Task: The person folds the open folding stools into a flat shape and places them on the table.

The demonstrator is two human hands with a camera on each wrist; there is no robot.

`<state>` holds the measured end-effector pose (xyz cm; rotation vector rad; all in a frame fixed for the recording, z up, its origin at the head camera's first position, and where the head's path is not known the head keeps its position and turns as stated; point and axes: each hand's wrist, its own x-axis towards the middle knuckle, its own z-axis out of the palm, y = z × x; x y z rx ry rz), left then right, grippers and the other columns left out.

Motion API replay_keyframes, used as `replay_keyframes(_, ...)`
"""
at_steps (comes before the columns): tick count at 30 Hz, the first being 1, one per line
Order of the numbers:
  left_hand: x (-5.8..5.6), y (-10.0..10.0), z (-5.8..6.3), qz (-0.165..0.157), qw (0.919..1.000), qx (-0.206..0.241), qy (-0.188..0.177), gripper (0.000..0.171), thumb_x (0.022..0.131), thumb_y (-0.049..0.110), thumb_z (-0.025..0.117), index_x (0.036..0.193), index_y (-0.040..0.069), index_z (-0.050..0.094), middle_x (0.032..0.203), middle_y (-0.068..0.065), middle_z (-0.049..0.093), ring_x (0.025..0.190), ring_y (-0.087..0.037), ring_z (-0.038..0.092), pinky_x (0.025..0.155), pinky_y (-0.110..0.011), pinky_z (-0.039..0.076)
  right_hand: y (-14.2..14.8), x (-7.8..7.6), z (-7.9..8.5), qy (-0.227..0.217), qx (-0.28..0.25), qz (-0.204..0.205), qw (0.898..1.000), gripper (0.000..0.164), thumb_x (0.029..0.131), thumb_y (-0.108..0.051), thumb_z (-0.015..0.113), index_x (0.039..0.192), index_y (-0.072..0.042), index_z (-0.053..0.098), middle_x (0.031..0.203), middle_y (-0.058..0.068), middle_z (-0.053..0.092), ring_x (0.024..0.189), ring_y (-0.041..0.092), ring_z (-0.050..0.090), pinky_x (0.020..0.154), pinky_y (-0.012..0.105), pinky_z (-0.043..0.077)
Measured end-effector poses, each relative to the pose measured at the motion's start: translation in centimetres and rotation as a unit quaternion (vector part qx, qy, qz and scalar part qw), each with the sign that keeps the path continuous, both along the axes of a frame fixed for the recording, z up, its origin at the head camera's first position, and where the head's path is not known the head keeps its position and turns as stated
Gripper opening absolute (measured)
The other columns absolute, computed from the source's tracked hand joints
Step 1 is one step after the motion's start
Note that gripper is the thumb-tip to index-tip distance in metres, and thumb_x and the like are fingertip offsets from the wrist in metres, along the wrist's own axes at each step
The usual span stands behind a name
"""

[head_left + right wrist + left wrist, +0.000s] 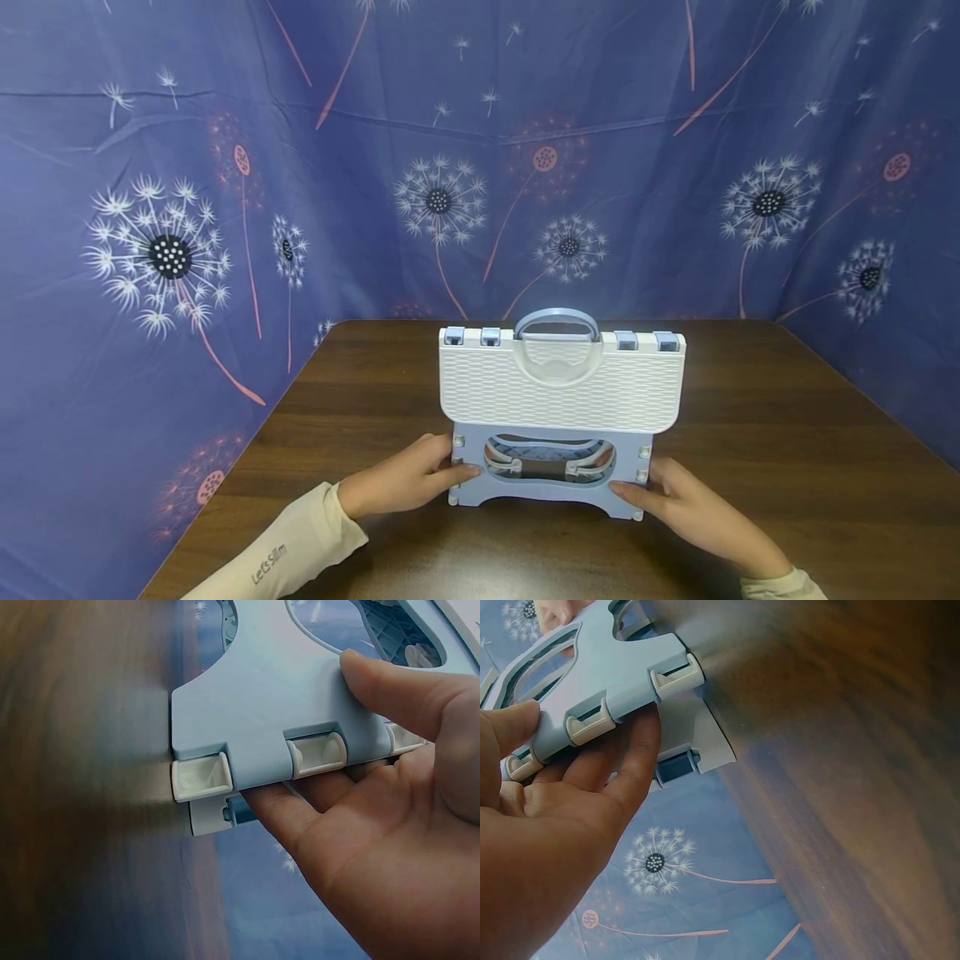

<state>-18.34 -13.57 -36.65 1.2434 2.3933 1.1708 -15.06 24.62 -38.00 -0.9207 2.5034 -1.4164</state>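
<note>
A folding step stool [480, 387] stands on the table in the head view, its white textured top half hanging down at the front and a blue carry handle [557, 313] on its upper edge. Below is the light blue leg panel [551, 497] with an oval cutout. My left hand [408, 477] grips this panel's left side, thumb on the front face and fingers behind the hinged edge. On the opposite side my right hand [693, 508] holds it the same way. Both wrist views show cream hinge pieces [590, 722] [319, 754] along the gripped edges.
The brown wooden table [360, 375] extends around the stool on all sides. Behind it and at both sides hangs a blue curtain [637, 125] printed with dandelions. Cream sleeves [292, 533] cover my forearms.
</note>
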Motion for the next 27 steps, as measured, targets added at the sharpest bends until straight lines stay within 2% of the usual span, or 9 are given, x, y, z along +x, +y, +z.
replay_keyframes(2,0.00,0.00,0.01,0.001,1.0000,-0.001,0.002,0.040,0.105,0.030,0.051,0.140,0.011,0.054,0.077,0.013,0.048,0.063,0.002,0.040,0.060,-0.017,0.039,0.03,0.02,-0.01,-0.004,-0.002,0.002,1.000,0.036,0.102,-0.016,0.057,0.135,-0.001,0.053,0.119,0.006,0.067,0.093,0.012,0.060,0.076,0.028,0.052)
replay_keyframes(3,0.00,-0.03,0.02,0.003,1.0000,-0.004,0.004,0.038,0.105,0.030,0.051,0.139,0.012,0.055,0.072,0.012,0.042,0.060,0.001,0.036,0.057,-0.017,0.037,0.04,0.04,0.00,-0.005,-0.002,0.003,1.000,0.036,0.102,-0.016,0.057,0.135,-0.001,0.053,0.118,0.006,0.067,0.093,0.012,0.060,0.076,0.028,0.052)
replay_keyframes(7,-0.02,-0.04,-0.02,0.004,1.0000,-0.003,0.001,0.039,0.105,0.030,0.051,0.139,0.011,0.055,0.076,0.011,0.050,0.060,0.002,0.038,0.058,-0.017,0.038,0.05,0.04,0.01,-0.006,-0.002,0.003,1.000,0.036,0.102,-0.017,0.057,0.135,-0.001,0.053,0.118,0.006,0.067,0.092,0.011,0.060,0.075,0.028,0.051)
replay_keyframes(11,-0.05,-0.03,-0.06,0.000,1.0000,0.003,-0.002,0.044,0.105,0.029,0.051,0.144,0.009,0.050,0.105,0.007,0.067,0.074,0.000,0.051,0.067,-0.020,0.046,0.01,-0.03,0.02,-0.009,-0.006,0.008,1.000,0.036,0.102,-0.016,0.056,0.135,-0.001,0.054,0.120,0.007,0.067,0.093,0.012,0.060,0.075,0.028,0.051)
replay_keyframes(14,-0.08,-0.04,-0.08,-0.003,1.0000,0.005,-0.001,0.044,0.105,0.028,0.051,0.146,0.009,0.049,0.121,0.004,0.067,0.082,-0.002,0.056,0.072,-0.021,0.049,-0.01,-0.05,0.01,-0.007,-0.007,0.011,1.000,0.035,0.103,-0.015,0.056,0.135,-0.001,0.054,0.118,0.007,0.067,0.092,0.013,0.060,0.075,0.028,0.051)
replay_keyframes(27,-0.21,0.01,-0.13,0.000,1.0000,0.002,-0.003,0.044,0.106,0.027,0.051,0.145,0.010,0.049,0.119,0.005,0.068,0.079,-0.002,0.054,0.070,-0.021,0.048,-0.01,-0.02,-0.02,-0.004,-0.006,0.009,1.000,0.035,0.102,-0.016,0.057,0.134,0.000,0.054,0.121,0.009,0.067,0.097,0.011,0.063,0.079,0.028,0.053)
